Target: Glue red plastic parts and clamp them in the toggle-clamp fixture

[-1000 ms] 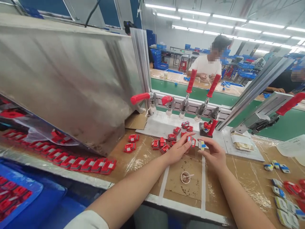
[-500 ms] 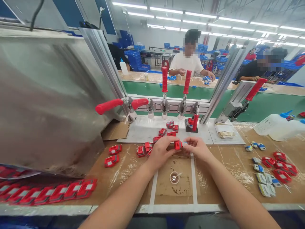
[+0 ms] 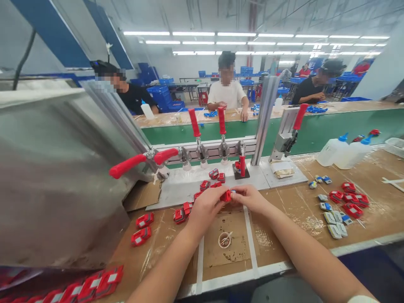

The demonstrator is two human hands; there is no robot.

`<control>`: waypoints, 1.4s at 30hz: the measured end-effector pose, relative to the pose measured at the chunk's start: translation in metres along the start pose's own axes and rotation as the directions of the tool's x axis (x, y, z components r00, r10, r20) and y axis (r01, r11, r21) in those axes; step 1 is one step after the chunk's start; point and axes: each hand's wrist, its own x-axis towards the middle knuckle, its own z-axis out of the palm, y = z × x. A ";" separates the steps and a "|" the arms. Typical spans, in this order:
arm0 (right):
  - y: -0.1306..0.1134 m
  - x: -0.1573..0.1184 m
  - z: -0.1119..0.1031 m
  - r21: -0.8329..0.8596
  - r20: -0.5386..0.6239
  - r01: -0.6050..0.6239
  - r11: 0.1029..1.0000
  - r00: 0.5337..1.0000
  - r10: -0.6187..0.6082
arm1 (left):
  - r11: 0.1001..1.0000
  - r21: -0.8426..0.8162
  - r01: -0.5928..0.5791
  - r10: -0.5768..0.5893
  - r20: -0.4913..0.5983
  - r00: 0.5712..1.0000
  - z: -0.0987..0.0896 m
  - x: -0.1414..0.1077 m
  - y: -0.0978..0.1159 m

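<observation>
My left hand is closed around a small red plastic housing above the middle of the bench. Close against its right side, my right hand pinches a small white-and-blue part, mostly covered by the fingers. I cannot tell whether that part sits inside the housing. Several red-and-grey housings lie behind and left of my left hand. In front of both hands, a small cup of dark liquid with a stick in it rests on a stained cardboard sheet.
Red-handled toggle clamps line a metal frame behind my hands. To the right lie white-and-blue parts, more red housings and plastic bottles. A metal box stands left. Co-workers sit across the green divider.
The camera view has turned right and tilted up, so the bench appears shifted left. My right fingers are closer against the red housing, and less of the white-and-blue part shows.
</observation>
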 end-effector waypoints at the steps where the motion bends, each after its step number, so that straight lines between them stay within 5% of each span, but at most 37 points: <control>1: -0.004 -0.002 0.000 -0.029 -0.019 0.056 0.998 0.998 -0.056 | 0.997 0.044 -0.056 0.055 0.018 0.998 -0.002 0.008 0.006; 5: -0.021 -0.019 -0.016 -0.064 -0.186 0.170 0.983 0.966 -0.179 | 0.984 0.035 -0.177 0.174 0.089 0.981 0.000 0.051 0.032; 9: -0.031 -0.047 -0.061 0.053 -0.357 0.034 0.998 0.934 -0.013 | 0.960 -0.273 0.057 0.005 0.220 0.975 0.030 0.101 0.056; 15: -0.036 -0.080 -0.129 0.059 -0.425 -0.208 0.976 0.880 0.213 | 0.747 -0.587 0.311 -0.061 0.405 0.912 0.104 0.157 0.075; 17: -0.043 -0.085 -0.150 -0.102 -0.559 -0.253 0.962 0.815 0.155 | 0.746 -0.565 0.353 -0.103 0.426 0.899 0.129 0.168 0.073; 20: -0.070 -0.080 -0.184 -0.328 -0.754 -0.241 0.913 0.649 -0.100 | 0.786 -0.439 0.436 -0.258 0.408 0.876 0.162 0.183 0.068; 24: -0.134 -0.045 -0.218 -0.511 -0.765 -0.061 0.857 0.487 -0.422 | 0.789 -0.364 0.496 -0.368 0.367 0.855 0.193 0.205 0.063; 26: -0.166 -0.024 -0.224 -0.577 -0.703 0.032 0.816 0.489 -0.517 | 0.790 -0.351 0.503 -0.381 0.361 0.851 0.203 0.214 0.063; 29: -0.192 -0.009 -0.222 -0.556 -0.626 0.081 0.827 0.614 -0.481 | 0.791 -0.338 0.510 -0.394 0.356 0.847 0.213 0.222 0.063; 31: -0.189 -0.016 -0.212 -0.589 -0.604 0.047 0.807 0.638 -0.478 | 0.790 -0.336 0.513 -0.400 0.353 0.846 0.215 0.223 0.062; 37: -0.124 -0.075 -0.175 -0.758 -0.486 0.127 0.640 0.544 -0.684 | 0.787 -0.348 0.510 -0.403 0.336 0.851 0.215 0.222 0.059; 42: -0.076 -0.094 -0.166 -0.680 -0.523 0.160 0.715 0.578 -0.627 | 0.799 -0.337 0.499 -0.402 0.319 0.858 0.216 0.222 0.057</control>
